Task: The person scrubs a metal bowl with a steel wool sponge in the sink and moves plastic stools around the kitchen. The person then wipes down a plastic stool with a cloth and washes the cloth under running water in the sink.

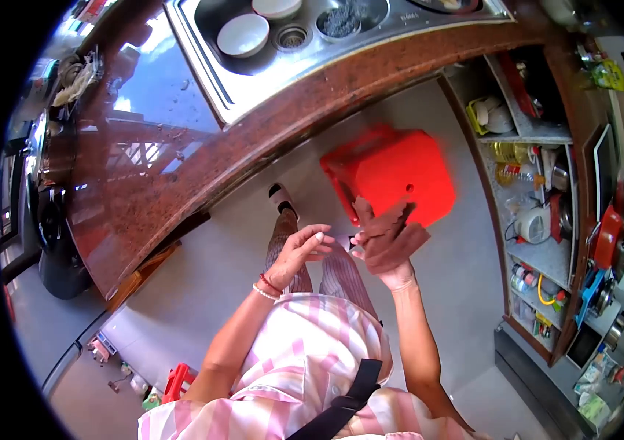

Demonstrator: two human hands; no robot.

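A crumpled brown cloth (393, 238) is held in my right hand (398, 275), which it largely covers. My left hand (301, 253) is to the left of it, palm turned inward, fingers slightly bent and apart, with nothing in it. Red and white bands circle my left wrist. Beyond the cloth a red plastic stool (400, 172) is on the grey floor, below the counter's edge. The cloth overlaps the near side of the stool in view; whether they touch cannot be told.
A brown stone counter (143, 169) curves across the top left, with a steel sink (253, 81) holding white bowls (243, 35) and a scrubber (340, 22). Open shelves (539, 264) with bottles and containers stand at the right. A second red stool (178, 382) is at the lower left.
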